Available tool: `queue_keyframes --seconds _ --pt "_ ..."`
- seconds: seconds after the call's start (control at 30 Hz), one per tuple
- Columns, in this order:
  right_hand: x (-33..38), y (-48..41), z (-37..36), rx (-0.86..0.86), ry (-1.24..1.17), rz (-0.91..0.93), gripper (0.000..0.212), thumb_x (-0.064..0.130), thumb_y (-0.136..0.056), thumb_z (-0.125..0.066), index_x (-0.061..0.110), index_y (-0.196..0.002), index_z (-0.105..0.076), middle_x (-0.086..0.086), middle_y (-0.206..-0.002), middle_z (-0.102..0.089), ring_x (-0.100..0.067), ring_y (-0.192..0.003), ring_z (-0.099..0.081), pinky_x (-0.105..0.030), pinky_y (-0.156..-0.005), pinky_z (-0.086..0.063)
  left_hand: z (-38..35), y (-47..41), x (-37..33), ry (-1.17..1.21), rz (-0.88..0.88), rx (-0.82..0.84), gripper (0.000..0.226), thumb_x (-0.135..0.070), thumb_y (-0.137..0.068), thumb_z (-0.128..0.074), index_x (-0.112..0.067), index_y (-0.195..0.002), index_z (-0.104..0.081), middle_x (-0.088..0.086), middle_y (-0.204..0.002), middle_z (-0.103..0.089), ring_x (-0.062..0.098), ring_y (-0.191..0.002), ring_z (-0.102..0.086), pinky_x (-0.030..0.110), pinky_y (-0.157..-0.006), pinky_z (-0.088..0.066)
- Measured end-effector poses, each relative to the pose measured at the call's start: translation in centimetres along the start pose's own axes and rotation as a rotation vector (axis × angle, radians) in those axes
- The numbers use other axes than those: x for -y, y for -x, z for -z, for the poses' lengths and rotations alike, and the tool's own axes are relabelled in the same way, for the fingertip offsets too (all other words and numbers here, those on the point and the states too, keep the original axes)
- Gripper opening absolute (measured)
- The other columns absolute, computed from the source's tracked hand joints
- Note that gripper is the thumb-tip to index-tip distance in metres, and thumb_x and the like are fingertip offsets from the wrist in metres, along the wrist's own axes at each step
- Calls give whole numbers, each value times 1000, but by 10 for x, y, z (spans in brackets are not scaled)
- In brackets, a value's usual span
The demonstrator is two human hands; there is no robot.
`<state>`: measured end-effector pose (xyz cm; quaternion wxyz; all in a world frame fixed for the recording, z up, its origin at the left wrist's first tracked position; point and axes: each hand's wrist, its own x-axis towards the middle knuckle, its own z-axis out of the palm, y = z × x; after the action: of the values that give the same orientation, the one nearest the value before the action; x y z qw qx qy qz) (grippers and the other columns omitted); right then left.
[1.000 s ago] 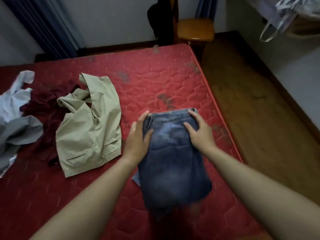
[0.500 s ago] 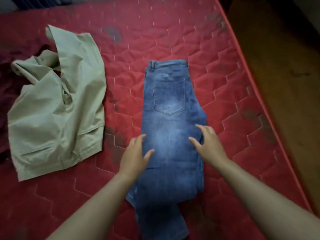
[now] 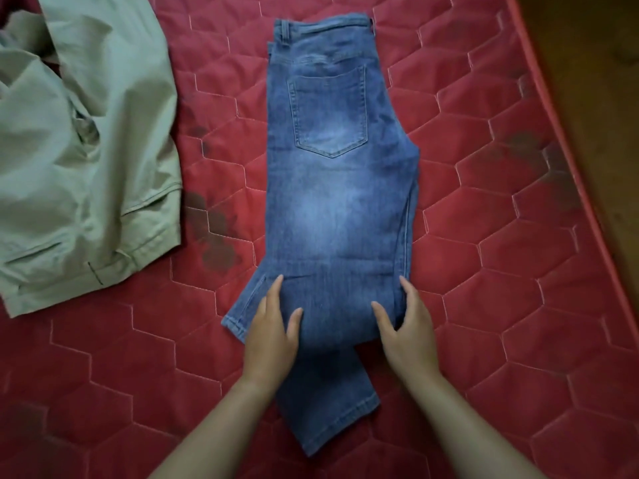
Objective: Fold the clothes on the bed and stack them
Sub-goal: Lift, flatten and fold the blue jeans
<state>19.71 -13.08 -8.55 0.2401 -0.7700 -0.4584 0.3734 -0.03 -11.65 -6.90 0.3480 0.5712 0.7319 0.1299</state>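
Note:
A pair of blue jeans [image 3: 339, 188] lies folded on the red quilted mattress [image 3: 484, 271], waistband far from me and back pocket facing up. Leg ends stick out below the fold, toward me. My left hand [image 3: 273, 333] rests flat on the near left part of the folded denim with straight fingers. My right hand [image 3: 404, 330] lies on the near right edge, fingers straight along the side and thumb on top of the cloth. A crumpled beige garment [image 3: 86, 160] lies to the left, apart from the jeans.
The mattress's right edge [image 3: 567, 167] runs diagonally, with brown wooden floor [image 3: 594, 81] beyond it. A bit of dark red cloth [image 3: 14, 8] shows at the top left corner, beside the beige garment.
Both hands slid from the waistband down along the jeans toward me to the near fold. The view tilted down and closer, so the chair and the grey clothes have left the frame.

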Motion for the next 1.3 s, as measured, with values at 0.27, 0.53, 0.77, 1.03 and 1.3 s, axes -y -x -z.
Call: queue_keyframes --seconds 0.27,0.53,0.77,1.03,1.3 --pt "17 6 24 -16 -46 132 62 21 -80 -71 27 -134 -40 -7 -123 -61 -18 -115 -56 -22 -92 -41 19 13 -22 19 -107 -186 51 -20 -82 -69 -24 -129 -48 -4 -114 -63 14 -101 -58 12 -80 -34" --pt "138 -13 132 -184 -295 344 45 21 -83 -65 41 -116 -43 22 -79 -68 3 -75 -64 -10 -68 -47 97 22 -119 285 -183 -486 38 -30 -79 -69 -42 -111 -52 -23 -84 -64 1 -74 -63 18 -69 -48" --pt "119 -110 105 63 -233 117 58 24 -86 -65 10 -135 -37 -2 -122 -55 -13 -109 -54 -21 -93 -41 75 -43 -114 382 127 -314 54 -36 -92 -52 -25 -141 -34 1 -125 -56 10 -106 -52 20 -90 -37" --pt "-13 -63 49 154 9 12 64 35 -81 -68 12 -135 -41 -6 -133 -47 -17 -118 -47 -33 -99 -43 9 0 -25 109 199 -165 63 -43 -79 -66 -17 -133 -44 2 -129 -48 16 -120 -47 29 -102 -38" --pt "8 -60 -10 -108 -133 -4 33 23 -86 -64 10 -114 -54 -3 -106 -63 -20 -98 -58 -24 -82 -41 -5 -16 2 147 162 -255 47 -22 -88 -62 -17 -131 -45 0 -128 -55 16 -118 -50 20 -96 -35"
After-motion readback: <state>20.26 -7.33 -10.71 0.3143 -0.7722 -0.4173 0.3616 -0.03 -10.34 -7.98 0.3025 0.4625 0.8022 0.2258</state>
